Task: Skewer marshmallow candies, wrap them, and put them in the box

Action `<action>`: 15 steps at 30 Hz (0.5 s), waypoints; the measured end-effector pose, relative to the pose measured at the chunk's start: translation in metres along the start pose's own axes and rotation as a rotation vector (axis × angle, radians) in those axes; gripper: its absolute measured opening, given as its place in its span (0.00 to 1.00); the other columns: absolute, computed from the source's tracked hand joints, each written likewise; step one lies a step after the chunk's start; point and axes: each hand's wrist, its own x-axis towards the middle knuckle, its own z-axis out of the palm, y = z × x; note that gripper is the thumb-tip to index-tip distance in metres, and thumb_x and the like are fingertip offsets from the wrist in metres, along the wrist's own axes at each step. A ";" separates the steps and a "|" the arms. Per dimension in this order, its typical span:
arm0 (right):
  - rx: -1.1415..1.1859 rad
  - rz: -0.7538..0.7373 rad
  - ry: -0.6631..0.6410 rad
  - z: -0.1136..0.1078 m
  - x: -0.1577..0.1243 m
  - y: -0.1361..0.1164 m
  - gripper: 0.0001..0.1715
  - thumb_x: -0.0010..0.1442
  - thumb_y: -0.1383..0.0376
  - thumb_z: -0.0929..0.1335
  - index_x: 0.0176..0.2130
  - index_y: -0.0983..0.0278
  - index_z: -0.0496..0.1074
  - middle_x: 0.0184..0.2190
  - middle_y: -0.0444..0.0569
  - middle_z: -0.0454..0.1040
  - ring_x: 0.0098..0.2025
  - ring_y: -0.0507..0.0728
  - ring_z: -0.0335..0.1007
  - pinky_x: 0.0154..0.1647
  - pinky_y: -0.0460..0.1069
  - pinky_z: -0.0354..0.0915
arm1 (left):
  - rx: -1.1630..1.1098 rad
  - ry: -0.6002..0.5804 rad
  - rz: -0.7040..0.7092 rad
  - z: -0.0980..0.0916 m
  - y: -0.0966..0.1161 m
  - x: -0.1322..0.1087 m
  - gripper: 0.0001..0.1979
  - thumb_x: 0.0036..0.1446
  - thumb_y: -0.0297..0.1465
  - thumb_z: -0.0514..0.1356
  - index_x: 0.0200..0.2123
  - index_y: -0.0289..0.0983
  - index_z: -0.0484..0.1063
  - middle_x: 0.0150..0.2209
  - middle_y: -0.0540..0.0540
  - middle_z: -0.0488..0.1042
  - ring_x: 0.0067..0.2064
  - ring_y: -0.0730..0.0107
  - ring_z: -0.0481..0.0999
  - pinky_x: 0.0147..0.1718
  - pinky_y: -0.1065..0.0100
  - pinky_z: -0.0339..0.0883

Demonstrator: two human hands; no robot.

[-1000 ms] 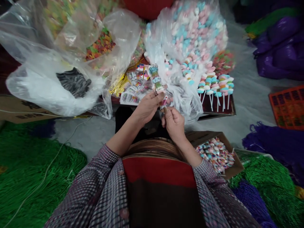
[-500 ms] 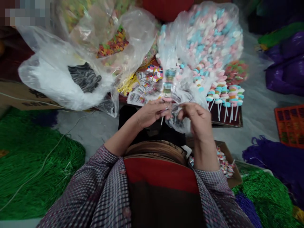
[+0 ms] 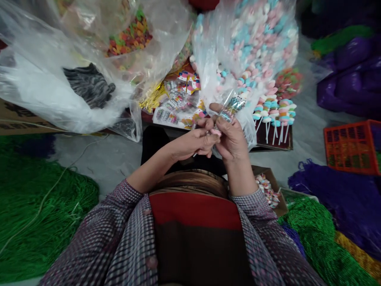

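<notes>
A marshmallow candy stick (image 3: 231,110) in a transparent printed wrapper slants up and to the right between my hands. My left hand (image 3: 193,142) is closed round its lower end, where a bit of pink shows at the fingertips and a white stick pokes out below. Thumb and fingers of my right hand (image 3: 233,137) grip the wrapped candy from the right. Behind them lie printed wrappers (image 3: 167,116) and gold ties (image 3: 153,97). Several unwrapped marshmallow sticks (image 3: 268,109) lie to the right, their white sticks toward me.
Large clear bags hold pastel marshmallows (image 3: 264,35) and coloured gummy rings (image 3: 131,39). Left of these is a bag with a dark grey bundle (image 3: 89,85). A carton of wrapped candies (image 3: 268,190) stands by my right forearm. Green strands (image 3: 44,206) and an orange crate (image 3: 351,147) are on the floor.
My right hand has come left from beside the candy stick and now grips its wrapper. The candy has tilted from upright toward the right. The view has shifted slightly.
</notes>
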 end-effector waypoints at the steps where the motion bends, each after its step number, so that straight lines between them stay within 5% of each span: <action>1: 0.002 -0.004 0.008 0.001 0.000 0.000 0.29 0.52 0.46 0.78 0.47 0.56 0.73 0.27 0.42 0.77 0.48 0.61 0.82 0.48 0.58 0.80 | 0.121 0.003 0.000 -0.002 -0.003 0.001 0.16 0.65 0.43 0.60 0.30 0.40 0.64 0.18 0.59 0.56 0.18 0.80 0.57 0.26 0.70 0.67; 5: -0.034 -0.075 0.119 0.006 0.002 0.014 0.24 0.54 0.48 0.78 0.44 0.56 0.72 0.28 0.42 0.80 0.45 0.59 0.82 0.50 0.57 0.79 | 0.799 0.181 0.100 -0.010 -0.015 0.008 0.13 0.69 0.39 0.54 0.38 0.36 0.71 0.31 0.47 0.74 0.31 0.70 0.74 0.34 0.67 0.70; 8: -0.064 -0.158 0.241 0.009 0.003 0.024 0.21 0.56 0.49 0.76 0.42 0.57 0.72 0.30 0.42 0.82 0.42 0.56 0.83 0.50 0.54 0.79 | 1.132 0.389 0.158 -0.014 -0.019 0.009 0.13 0.70 0.36 0.51 0.40 0.34 0.71 0.36 0.41 0.77 0.38 0.62 0.78 0.39 0.62 0.72; 10: -0.060 -0.158 0.219 0.008 0.001 0.021 0.22 0.55 0.49 0.77 0.42 0.57 0.72 0.32 0.42 0.83 0.42 0.56 0.83 0.49 0.54 0.79 | 0.998 0.327 0.154 -0.015 -0.018 0.005 0.15 0.70 0.39 0.50 0.36 0.36 0.69 0.30 0.44 0.74 0.32 0.66 0.75 0.35 0.64 0.71; 15: -0.068 -0.035 -0.055 -0.002 -0.005 -0.007 0.35 0.45 0.43 0.80 0.47 0.55 0.73 0.38 0.46 0.83 0.42 0.61 0.83 0.42 0.56 0.80 | 0.046 -0.189 -0.068 -0.013 -0.008 -0.009 0.25 0.58 0.56 0.60 0.28 0.40 0.63 0.17 0.60 0.51 0.17 0.80 0.51 0.24 0.67 0.67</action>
